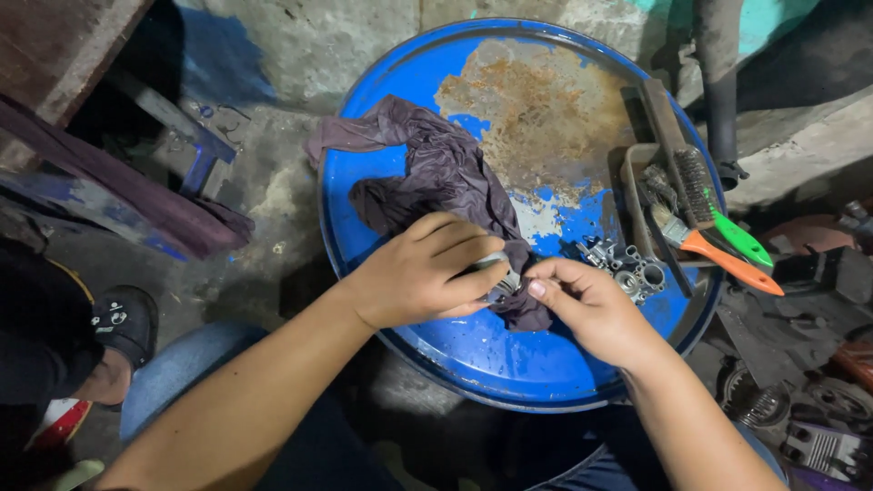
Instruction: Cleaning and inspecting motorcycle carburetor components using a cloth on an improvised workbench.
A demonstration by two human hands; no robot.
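Small metal part at frame centre, over blue drum lid: your left hand fingers clamp it; your right hand fingers pinch dark rag around it. Wiping looks underway. More metal fittings wait right, beside brushes. No packages or labels visible.

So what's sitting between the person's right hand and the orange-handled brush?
A small pile of metal parts lies on the blue drum lid, between the right hand and the orange-handled brush, head view.
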